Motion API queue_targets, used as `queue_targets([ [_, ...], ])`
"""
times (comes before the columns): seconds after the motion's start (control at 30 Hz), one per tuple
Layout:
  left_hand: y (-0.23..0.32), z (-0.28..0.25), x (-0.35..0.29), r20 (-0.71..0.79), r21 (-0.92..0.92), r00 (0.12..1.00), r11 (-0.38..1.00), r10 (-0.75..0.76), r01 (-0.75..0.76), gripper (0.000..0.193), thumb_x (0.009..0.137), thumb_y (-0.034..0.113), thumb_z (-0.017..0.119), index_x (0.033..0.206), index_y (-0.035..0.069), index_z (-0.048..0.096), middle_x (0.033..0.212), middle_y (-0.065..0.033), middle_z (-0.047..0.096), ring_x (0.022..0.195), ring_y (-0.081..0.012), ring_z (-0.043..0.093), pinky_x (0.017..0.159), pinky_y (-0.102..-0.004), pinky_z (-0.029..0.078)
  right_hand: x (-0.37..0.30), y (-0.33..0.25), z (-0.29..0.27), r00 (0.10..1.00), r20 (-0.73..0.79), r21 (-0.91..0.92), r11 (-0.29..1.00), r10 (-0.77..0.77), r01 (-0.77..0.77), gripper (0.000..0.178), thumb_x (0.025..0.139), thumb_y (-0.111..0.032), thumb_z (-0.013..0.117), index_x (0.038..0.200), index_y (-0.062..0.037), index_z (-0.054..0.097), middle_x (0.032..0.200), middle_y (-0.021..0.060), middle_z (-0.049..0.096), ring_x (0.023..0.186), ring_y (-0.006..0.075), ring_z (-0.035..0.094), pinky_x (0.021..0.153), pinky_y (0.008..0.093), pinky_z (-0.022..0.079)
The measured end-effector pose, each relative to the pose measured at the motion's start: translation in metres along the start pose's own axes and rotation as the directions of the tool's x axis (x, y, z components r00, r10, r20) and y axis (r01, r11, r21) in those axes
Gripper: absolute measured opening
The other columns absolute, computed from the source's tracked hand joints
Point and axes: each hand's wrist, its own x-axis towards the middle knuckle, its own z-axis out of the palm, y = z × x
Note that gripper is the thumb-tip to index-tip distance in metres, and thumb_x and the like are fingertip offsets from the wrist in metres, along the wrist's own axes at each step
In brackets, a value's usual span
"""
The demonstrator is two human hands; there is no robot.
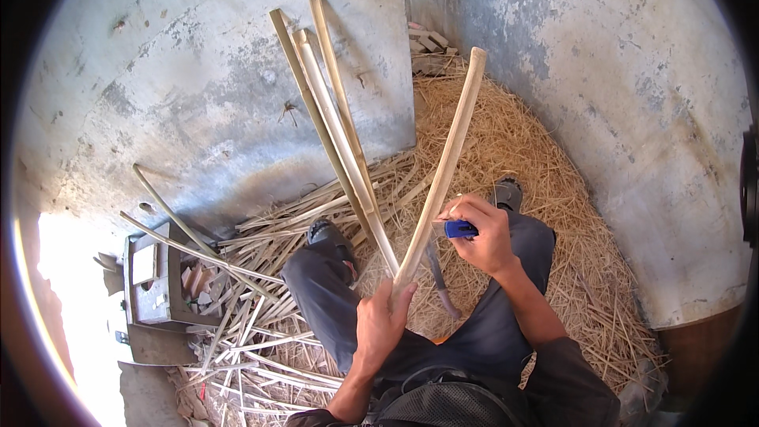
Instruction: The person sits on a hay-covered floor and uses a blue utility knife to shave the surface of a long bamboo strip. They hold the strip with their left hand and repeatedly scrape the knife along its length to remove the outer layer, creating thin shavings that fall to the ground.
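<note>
My left hand (381, 323) is closed around the lower end of a pale split bamboo strip (447, 166), which slants up and to the right. Several other bamboo strips (338, 122) lean upward to the left of it; the lower end of one meets my left fist, and I cannot tell whether the fist grips it too. Beside the middle of the held strip, my right hand (484, 236) is closed on a small blue tool (461, 228). Its kind is mostly hidden by the fingers. Between my legs lies a dark curved tool (440, 281) with a brownish end.
Dry straw-like shavings (545, 213) cover the floor ahead and to the right. Split bamboo pieces (261, 245) are heaped at the left, near a grey box-like holder (154, 312) with broken brick inside. Worn walls (205, 71) meet at the back corner. My shoes (330, 239) rest among the shavings.
</note>
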Motion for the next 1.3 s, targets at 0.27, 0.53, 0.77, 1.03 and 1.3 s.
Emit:
queue_targets([
  [0.27, 0.000, -0.006, -0.001, 0.150, -0.105, 0.986, 0.991, -0.070, 0.087, 0.037, 0.108, 0.033, 0.072, 0.096, -0.002, 0.068, 0.065, -0.0224, 0.062, 0.060, -0.0410, 0.067, 0.059, -0.0477, 0.049, 0.004, 0.005, -0.012, 0.983, 0.162, 0.167, 0.979, 0.090, -0.117, 0.021, 0.087, -0.004, 0.086, 0.088, -0.0018, 0.065, 0.090, 0.0076, 0.065, 0.073, 0.0192, 0.062, 0.066, 0.0315, 0.048],
  [0.53, -0.001, -0.003, 0.006, 0.181, -0.085, 0.977, 0.987, -0.117, 0.134, 0.039, 0.109, 0.034, 0.069, 0.099, -0.004, 0.069, 0.067, -0.0226, 0.063, 0.063, -0.0422, 0.069, 0.062, -0.0492, 0.049, 0.002, -0.008, 0.003, 0.998, -0.060, -0.016, 1.000, -0.020, 0.019, 0.020, 0.088, -0.006, 0.087, 0.086, -0.0034, 0.068, 0.099, 0.0069, 0.074, 0.073, 0.0203, 0.071, 0.061, 0.0325, 0.054],
  [0.77, -0.008, 0.006, 0.009, 0.133, -0.090, 0.990, 0.994, -0.043, 0.056, 0.040, 0.109, 0.036, 0.070, 0.097, -0.003, 0.069, 0.063, -0.0080, 0.061, 0.059, -0.0144, 0.060, 0.060, -0.0380, 0.050, -0.005, -0.007, 0.007, 0.996, -0.086, -0.192, 0.981, -0.008, -0.008, 0.015, 0.087, -0.007, 0.086, 0.092, -0.0048, 0.072, 0.108, 0.0069, 0.081, 0.081, 0.0250, 0.079, 0.065, 0.0341, 0.061],
  [1.03, 0.002, 0.009, 0.023, 0.323, -0.108, 0.935, 0.976, -0.146, 0.189, 0.044, 0.109, 0.036, 0.071, 0.124, -0.004, 0.065, 0.075, -0.0105, 0.073, 0.067, -0.0184, 0.075, 0.062, -0.0345, 0.055, -0.008, -0.004, 0.010, 0.997, -0.068, -0.163, 0.986, 0.021, -0.032, 0.015, 0.086, -0.004, 0.084, 0.094, -0.0033, 0.072, 0.107, 0.0083, 0.082, 0.086, 0.0275, 0.080, 0.069, 0.0352, 0.062],
  [1.3, -0.005, 0.029, 0.051, 0.433, -0.538, 0.900, 0.785, -0.055, 0.307, 0.034, 0.116, 0.031, 0.059, 0.127, -0.002, 0.065, 0.084, -0.0030, 0.070, 0.065, -0.0107, 0.068, 0.054, -0.0249, 0.047, -0.006, 0.003, 0.005, 0.995, -0.071, -0.049, 0.996, 0.076, -0.079, 0.011, 0.092, -0.007, 0.082, 0.095, -0.0027, 0.072, 0.097, 0.0105, 0.082, 0.089, 0.0250, 0.082, 0.068, 0.0337, 0.060],
])
